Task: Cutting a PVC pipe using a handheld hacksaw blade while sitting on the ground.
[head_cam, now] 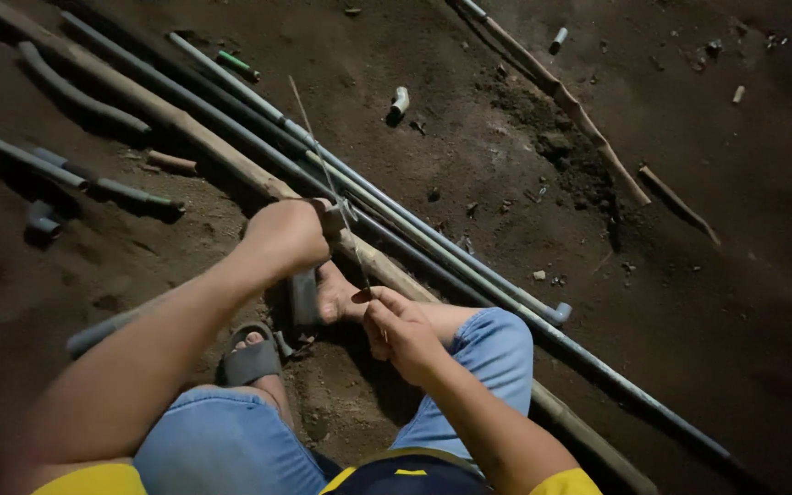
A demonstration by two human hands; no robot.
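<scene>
a thin wire [346,215] is held between both hands, just above the bare foot [334,295] of the person. it runs from the right hand up past the left hand, and its free end points away over the pipes. the lower part of the wire is pinched by the right hand [401,332] between thumb and fingers, which are pressed together on it. the left hand [288,231] is closed as a fist around something at the wire; what exactly is gripped inside cannot be told. a small pale fitting [334,218] is seen just beside this fist.

under the hands a long wooden pole [185,124] is laid on the dark soil [735,302], and several grey pipes [433,234] are laid beside it, side by side. a grey sandal [251,359] is worn on the other foot, near the left forearm. blue jeans are seen on both knees. a short white elbow piece [399,101] is lying well apart, on the soil beyond the pipes.
</scene>
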